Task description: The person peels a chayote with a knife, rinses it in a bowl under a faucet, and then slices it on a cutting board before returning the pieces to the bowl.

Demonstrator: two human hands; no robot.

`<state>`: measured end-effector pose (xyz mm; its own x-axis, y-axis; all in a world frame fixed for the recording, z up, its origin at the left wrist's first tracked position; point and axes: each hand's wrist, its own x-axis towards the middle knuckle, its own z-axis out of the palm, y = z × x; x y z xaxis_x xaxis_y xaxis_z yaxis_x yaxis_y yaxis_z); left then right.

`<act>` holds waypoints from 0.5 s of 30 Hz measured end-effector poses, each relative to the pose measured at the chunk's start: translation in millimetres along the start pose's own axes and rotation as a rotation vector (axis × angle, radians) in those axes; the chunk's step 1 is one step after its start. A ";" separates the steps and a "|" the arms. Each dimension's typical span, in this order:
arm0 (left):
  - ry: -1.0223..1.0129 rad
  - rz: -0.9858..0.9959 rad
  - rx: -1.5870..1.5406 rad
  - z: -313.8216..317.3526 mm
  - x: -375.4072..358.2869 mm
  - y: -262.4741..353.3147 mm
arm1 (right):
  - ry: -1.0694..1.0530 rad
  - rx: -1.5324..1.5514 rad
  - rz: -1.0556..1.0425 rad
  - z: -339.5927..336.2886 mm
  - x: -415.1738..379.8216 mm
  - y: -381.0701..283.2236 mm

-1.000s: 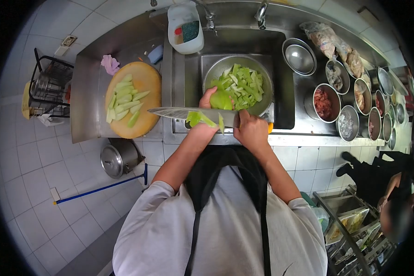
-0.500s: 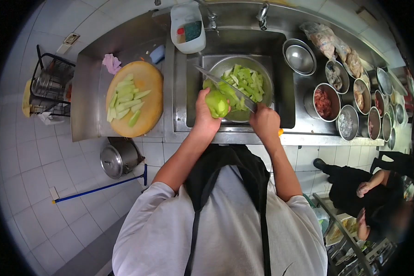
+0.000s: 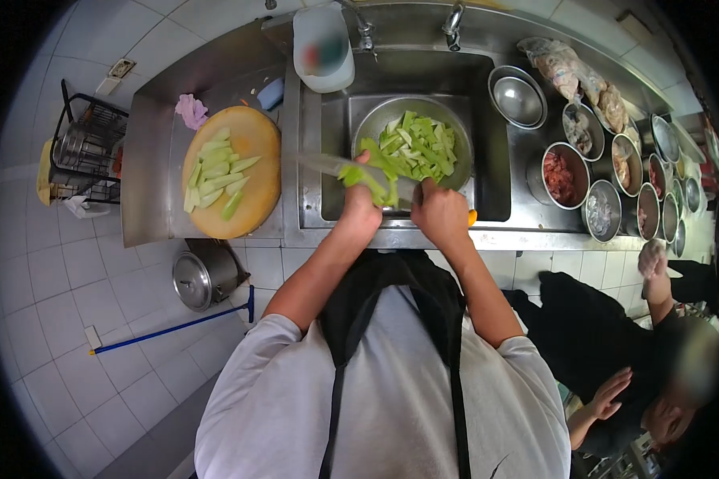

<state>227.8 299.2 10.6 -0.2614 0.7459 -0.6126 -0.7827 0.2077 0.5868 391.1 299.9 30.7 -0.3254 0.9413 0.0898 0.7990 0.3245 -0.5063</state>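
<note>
My left hand (image 3: 362,211) is wrapped round a green vegetable (image 3: 382,190) with a smooth, lobed look, held above the near side of the sink. In my right hand (image 3: 441,214) is a long knife (image 3: 319,164); its orange handle end sticks out beside my palm. The blade lies across the vegetable, pointing left and blurred by motion. Beyond my hands, a round metal basin (image 3: 365,126) in the sink holds many cut green pieces (image 3: 423,148). To the left, pale green wedges (image 3: 216,172) lie on a round wooden chopping board (image 3: 260,199).
A white plastic container (image 3: 327,76) stands at the sink's back left. Metal bowls (image 3: 519,96) and several pots of meat (image 3: 562,177) line the right counter. A pink cloth (image 3: 192,110) lies behind the board. Close on my right is a co-worker in black (image 3: 591,319).
The knife has swung lower and left across the vegetable, and my right hand has moved slightly left. The co-worker has come nearer, with one arm stretched toward the counter.
</note>
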 end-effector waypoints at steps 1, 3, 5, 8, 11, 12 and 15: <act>0.034 0.016 0.030 -0.3 0.2 2.6 | 0.004 -0.011 0.034 6.3 -0.5 11.3; -0.007 -0.108 0.098 4.0 -14.6 17.1 | -0.046 -0.031 0.098 11.9 -2.1 35.4; -0.031 -0.142 0.127 10.3 -20.1 27.7 | -0.083 0.016 0.150 10.1 -0.9 38.7; -0.023 -0.080 0.123 12.3 -17.6 20.3 | -0.065 0.122 0.050 -10.6 0.7 12.1; -0.012 -0.026 0.123 17.8 -15.9 16.8 | -0.113 0.143 -0.036 -21.4 7.4 -14.1; -0.024 -0.022 0.116 17.7 -15.3 17.3 | -0.114 0.118 -0.039 -21.4 9.0 -17.7; -0.069 -0.013 0.094 12.5 -14.2 19.2 | -0.119 0.059 -0.047 -19.8 10.9 -22.4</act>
<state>223.4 300.5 37.2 -0.2096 0.7837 -0.5847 -0.7286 0.2736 0.6279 379.7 304.7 60.1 -0.4225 0.9062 0.0144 0.7514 0.3591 -0.5536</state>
